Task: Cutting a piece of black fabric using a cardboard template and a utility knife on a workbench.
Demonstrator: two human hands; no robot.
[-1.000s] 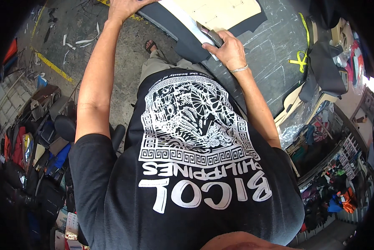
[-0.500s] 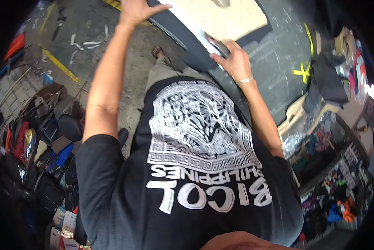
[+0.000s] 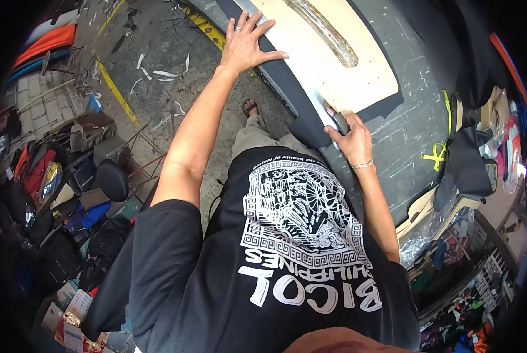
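My left hand (image 3: 246,46) lies flat with fingers spread on the near edge of a beige board (image 3: 334,65), a ring on one finger. The board rests on a dark grey sheet (image 3: 404,135) that covers a table, and a long pale strip (image 3: 325,29) lies on top of it. My right hand (image 3: 350,141) is closed around a dark-handled cutting tool (image 3: 337,120). Its metal blade (image 3: 323,106) lies along the board's edge where the dark sheet folds over.
A concrete floor (image 3: 157,88) with a yellow line (image 3: 115,91) and pale scraps lies to the left. A black stool (image 3: 111,179) and piled bags and boxes stand at the left. A yellow strap (image 3: 437,156), a black bag (image 3: 469,162) and cluttered shelves are at the right.
The view has tipped, so both hands and the board sit lower and fuller in the picture. My left hand stays flat on the board; my right hand keeps its hold on the tool.
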